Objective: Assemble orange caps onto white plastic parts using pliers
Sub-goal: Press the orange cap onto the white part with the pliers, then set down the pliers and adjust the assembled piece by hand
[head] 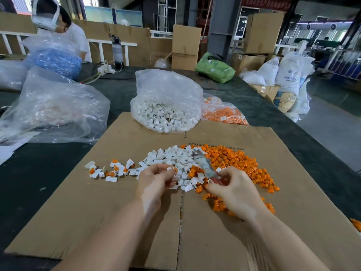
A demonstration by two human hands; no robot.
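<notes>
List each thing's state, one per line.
left hand: pinching a white part with orange cap
right hand: gripping pliers, blurred
white parts bag: open
finished pieces: capped, lying left of the loose piles

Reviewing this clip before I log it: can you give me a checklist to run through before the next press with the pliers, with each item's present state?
1. Pliers in the right hand: ok, gripped by the red handles.
2. Part in the left hand: ok, a white part with orange cap is pinched at the fingertips.
3. Cap seated squarely on that part: cannot tell, too small and blurred.
4. Plier jaws lined up on the part: not ok, they point above it, away.
5. Loose orange caps within reach: ok.
6. Loose white parts: ok, piled on the cardboard.
</notes>
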